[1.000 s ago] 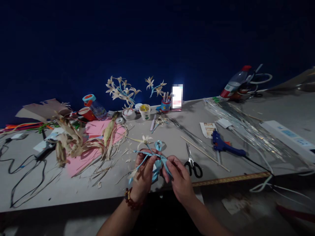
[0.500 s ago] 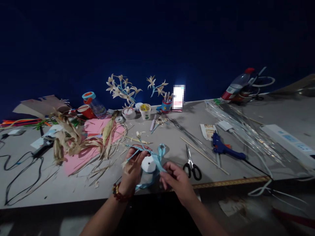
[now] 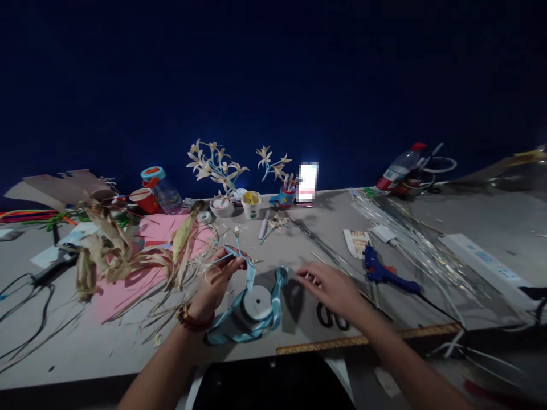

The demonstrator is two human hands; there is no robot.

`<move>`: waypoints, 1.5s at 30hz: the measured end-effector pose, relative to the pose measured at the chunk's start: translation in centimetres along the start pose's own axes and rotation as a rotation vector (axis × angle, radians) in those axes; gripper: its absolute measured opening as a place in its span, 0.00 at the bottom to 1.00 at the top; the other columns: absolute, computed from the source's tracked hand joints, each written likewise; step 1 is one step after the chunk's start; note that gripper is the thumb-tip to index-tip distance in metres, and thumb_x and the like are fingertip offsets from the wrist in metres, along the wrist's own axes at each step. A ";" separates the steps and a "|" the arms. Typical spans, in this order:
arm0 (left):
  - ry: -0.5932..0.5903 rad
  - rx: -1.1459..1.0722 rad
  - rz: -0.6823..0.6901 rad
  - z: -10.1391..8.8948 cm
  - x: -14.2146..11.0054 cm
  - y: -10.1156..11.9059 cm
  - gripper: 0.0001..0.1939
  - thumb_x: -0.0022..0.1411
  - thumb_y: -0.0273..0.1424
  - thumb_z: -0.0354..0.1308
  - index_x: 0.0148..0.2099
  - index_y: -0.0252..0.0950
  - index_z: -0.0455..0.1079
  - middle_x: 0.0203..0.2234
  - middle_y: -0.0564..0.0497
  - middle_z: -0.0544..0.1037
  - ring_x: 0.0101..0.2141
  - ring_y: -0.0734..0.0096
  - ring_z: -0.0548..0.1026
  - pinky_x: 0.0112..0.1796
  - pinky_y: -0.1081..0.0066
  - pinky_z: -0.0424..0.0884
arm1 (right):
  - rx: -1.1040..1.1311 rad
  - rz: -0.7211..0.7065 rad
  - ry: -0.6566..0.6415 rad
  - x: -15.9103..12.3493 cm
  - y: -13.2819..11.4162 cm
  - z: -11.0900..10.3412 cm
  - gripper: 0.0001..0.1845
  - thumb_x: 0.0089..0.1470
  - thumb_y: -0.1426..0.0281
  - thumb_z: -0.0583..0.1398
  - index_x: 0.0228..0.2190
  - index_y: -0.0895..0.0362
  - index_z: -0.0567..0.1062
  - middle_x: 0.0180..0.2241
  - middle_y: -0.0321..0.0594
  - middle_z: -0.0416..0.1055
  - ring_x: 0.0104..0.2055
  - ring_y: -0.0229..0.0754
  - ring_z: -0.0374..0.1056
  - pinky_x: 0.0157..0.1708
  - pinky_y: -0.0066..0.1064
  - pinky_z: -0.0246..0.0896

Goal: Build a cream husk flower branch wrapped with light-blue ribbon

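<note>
My left hand (image 3: 223,274) pinches a flower stem (image 3: 236,250) wrapped in light blue, with a small pale blossom at its top. A strip of blue ribbon (image 3: 250,276) runs down from the pinch to a white spool (image 3: 256,302) standing on the table. Loose loops of the same ribbon lie around the spool's base and right side. Right of the spool, my right hand (image 3: 328,287) hovers with fingers stretched out and nothing visible in them. Beneath it lie black-handled scissors (image 3: 331,319), their blades mostly hidden by the hand and forearm.
Dried corn husks (image 3: 123,256) lie over pink paper (image 3: 128,290) on the left. A blue glue gun (image 3: 387,272), thin wires and a white power strip (image 3: 487,267) are on the right. Flower branches (image 3: 217,168), cups and a lit phone (image 3: 307,183) stand along the back.
My right hand has let go of the blue ribbon and moved right, over the scissors. The loose ribbon has dropped beside the spool. My left hand keeps hold of the stem.
</note>
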State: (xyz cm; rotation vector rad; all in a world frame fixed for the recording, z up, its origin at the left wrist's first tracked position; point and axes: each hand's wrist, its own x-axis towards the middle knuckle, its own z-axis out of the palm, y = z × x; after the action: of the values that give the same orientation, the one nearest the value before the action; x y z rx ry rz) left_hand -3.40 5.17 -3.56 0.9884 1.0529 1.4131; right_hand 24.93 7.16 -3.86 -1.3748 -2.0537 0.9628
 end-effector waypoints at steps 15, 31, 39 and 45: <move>-0.048 0.092 0.049 -1.1 -1.2 -0.8 0.10 0.61 0.38 0.64 0.37 0.36 0.74 0.30 0.50 0.78 0.33 0.66 0.74 0.39 0.68 0.70 | 0.122 0.554 -0.032 17.2 -0.4 5.6 0.17 0.64 0.64 0.60 0.52 0.56 0.72 0.53 0.45 0.71 0.49 0.47 0.72 0.48 0.45 0.71; -0.134 -0.064 -0.029 -0.8 -1.7 -1.1 0.08 0.60 0.36 0.66 0.37 0.37 0.74 0.30 0.51 0.80 0.33 0.68 0.75 0.39 0.70 0.71 | 0.798 0.374 0.125 6.5 -4.2 2.1 0.16 0.51 0.60 0.68 0.32 0.55 0.68 0.30 0.37 0.77 0.25 0.35 0.70 0.23 0.25 0.66; -0.164 0.003 -0.078 -0.2 -2.0 -0.6 0.11 0.59 0.37 0.67 0.38 0.35 0.74 0.31 0.49 0.79 0.32 0.67 0.76 0.38 0.68 0.72 | 0.956 0.169 0.050 1.8 -7.7 4.2 0.18 0.38 0.62 0.76 0.27 0.57 0.77 0.25 0.36 0.76 0.23 0.36 0.70 0.24 0.29 0.69; -0.189 -0.003 -0.108 0.0 -1.9 -1.4 0.12 0.57 0.38 0.68 0.38 0.35 0.75 0.31 0.50 0.79 0.32 0.67 0.76 0.39 0.68 0.71 | 0.821 0.043 0.121 2.0 -7.7 5.1 0.17 0.45 0.58 0.72 0.28 0.55 0.75 0.23 0.33 0.74 0.23 0.37 0.69 0.26 0.29 0.68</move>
State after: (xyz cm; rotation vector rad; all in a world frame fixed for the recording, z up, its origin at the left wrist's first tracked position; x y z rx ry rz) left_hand -2.89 3.35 -4.91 1.0264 0.9498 1.2081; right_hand 15.97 5.68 -1.12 -0.9841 -1.2859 1.4713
